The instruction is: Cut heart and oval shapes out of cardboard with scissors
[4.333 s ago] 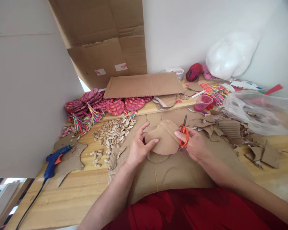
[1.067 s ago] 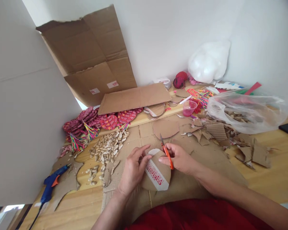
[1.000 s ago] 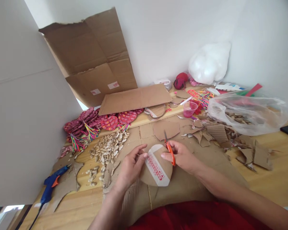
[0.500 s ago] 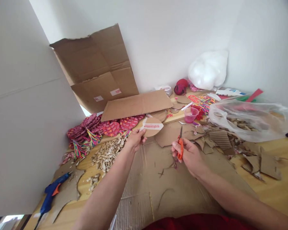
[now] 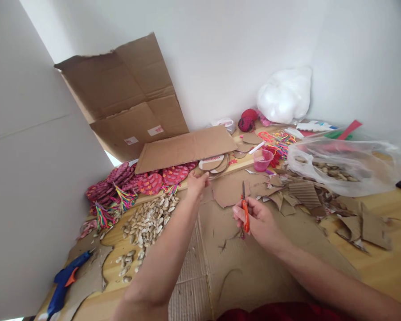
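Observation:
My left hand (image 5: 197,184) is stretched forward just below a cardboard disc (image 5: 209,163) with a white, red-printed label. Its fingers are loosely bent, slightly apart, with nothing visible in them. That disc lies on top of other round cardboard pieces (image 5: 224,166), partly under a large cardboard sheet (image 5: 187,148). In my right hand (image 5: 258,217) are orange-handled scissors (image 5: 245,214), blades pointing away from me. Beyond the blade tips lies a flat cardboard offcut (image 5: 225,192) on the big cardboard mat (image 5: 254,276).
Peanut shells (image 5: 150,220) and pink patterned discs with tassels (image 5: 150,183) lie at left, near a blue glue gun (image 5: 65,283). Cardboard scraps (image 5: 307,196), a pink cup (image 5: 262,161) and a plastic bag (image 5: 347,165) sit at right. A folded cardboard panel (image 5: 127,89) leans behind.
My left hand has moved forward and put the labelled disc onto the round pieces, letting go of it. The scissors remain in my right hand, slightly lower. The view has shifted a little.

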`<state>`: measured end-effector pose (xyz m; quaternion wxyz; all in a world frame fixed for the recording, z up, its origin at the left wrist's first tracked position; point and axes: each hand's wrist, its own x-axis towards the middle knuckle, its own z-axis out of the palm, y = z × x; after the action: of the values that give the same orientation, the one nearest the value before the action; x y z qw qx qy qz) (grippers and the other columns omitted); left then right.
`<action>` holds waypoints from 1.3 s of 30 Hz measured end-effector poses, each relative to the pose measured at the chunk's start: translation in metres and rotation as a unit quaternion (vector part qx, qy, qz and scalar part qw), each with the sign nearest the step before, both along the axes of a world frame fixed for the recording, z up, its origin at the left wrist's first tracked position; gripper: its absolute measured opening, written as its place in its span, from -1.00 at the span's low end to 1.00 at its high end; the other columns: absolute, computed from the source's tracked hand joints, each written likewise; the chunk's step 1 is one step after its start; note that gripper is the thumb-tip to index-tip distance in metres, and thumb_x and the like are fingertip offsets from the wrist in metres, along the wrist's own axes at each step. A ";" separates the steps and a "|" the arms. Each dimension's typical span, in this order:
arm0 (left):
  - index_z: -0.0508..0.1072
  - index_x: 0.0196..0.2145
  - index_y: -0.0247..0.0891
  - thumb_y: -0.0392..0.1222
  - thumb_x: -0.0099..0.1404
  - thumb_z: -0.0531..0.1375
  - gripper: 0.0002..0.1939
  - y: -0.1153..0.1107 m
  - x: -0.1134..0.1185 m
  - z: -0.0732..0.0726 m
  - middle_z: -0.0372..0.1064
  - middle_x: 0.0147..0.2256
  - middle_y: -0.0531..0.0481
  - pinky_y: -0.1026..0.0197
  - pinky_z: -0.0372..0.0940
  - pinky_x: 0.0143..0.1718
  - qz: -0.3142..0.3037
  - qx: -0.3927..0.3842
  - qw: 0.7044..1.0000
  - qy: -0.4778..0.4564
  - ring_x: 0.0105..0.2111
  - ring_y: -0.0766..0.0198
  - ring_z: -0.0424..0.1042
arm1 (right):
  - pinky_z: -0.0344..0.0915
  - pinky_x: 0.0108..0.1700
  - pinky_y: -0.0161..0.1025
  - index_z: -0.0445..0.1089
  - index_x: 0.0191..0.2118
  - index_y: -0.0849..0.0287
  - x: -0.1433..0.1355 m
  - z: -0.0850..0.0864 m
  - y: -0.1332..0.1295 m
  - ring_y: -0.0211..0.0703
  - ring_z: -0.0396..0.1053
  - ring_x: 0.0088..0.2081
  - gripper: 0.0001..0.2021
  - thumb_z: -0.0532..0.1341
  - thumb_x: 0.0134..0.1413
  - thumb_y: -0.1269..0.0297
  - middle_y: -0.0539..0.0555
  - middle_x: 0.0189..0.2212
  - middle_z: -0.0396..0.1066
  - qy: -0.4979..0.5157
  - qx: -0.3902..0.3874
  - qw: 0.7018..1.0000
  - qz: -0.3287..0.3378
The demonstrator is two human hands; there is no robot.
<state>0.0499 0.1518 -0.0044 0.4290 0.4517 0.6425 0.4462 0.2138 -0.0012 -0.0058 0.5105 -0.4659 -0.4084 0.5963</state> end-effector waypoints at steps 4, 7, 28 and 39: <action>0.48 -0.01 -0.26 -0.12 -0.02 0.49 -0.39 -0.036 -0.001 -0.014 0.45 0.00 -0.19 -0.03 0.22 0.16 -0.055 0.052 0.992 0.098 0.07 -0.01 0.40 | 0.22 -0.49 -0.30 0.34 -0.32 0.12 0.002 0.001 0.002 -0.25 0.34 -0.50 -0.59 0.40 -0.04 -0.10 -0.02 -0.47 0.40 0.003 0.010 0.999 -0.044; 0.45 0.08 -0.24 -0.16 -0.29 0.58 -0.08 -0.052 0.006 -0.015 0.35 0.17 -0.27 -0.08 -0.04 0.31 -0.109 0.067 0.975 0.182 0.29 -0.20 0.14 | 0.27 -0.43 -0.28 0.32 -0.27 0.10 0.005 -0.003 0.008 -0.17 0.41 -0.38 -0.59 0.37 -0.01 -0.11 0.00 -0.42 0.43 -0.010 0.022 0.996 -0.082; 0.39 0.13 -0.28 -0.28 -0.09 0.52 -0.19 -0.053 0.042 -0.001 0.49 -0.04 -0.20 0.10 0.26 0.03 -0.147 0.015 0.957 0.250 0.00 0.02 0.45 | 0.27 -0.01 -0.04 0.28 -0.11 0.11 0.030 -0.011 0.037 0.11 0.41 -0.05 -0.73 0.20 0.15 0.10 0.22 -0.11 0.47 -0.323 0.109 0.921 -0.191; 0.39 0.12 -0.27 -0.07 0.40 0.21 -0.60 -0.047 0.046 -0.008 0.37 0.08 -0.18 -0.08 0.43 -0.03 -0.140 -0.092 0.983 0.070 -0.02 0.08 0.45 | 0.27 0.00 -0.04 0.29 -0.09 0.14 0.037 -0.018 0.046 0.14 0.45 -0.02 -0.77 0.21 0.17 0.19 0.23 -0.12 0.51 -0.412 0.093 0.890 -0.168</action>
<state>0.0959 0.1046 -0.0126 0.4807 0.5259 0.6399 0.2879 0.2509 0.0451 -0.0240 0.4300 -0.6818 -0.5515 0.2147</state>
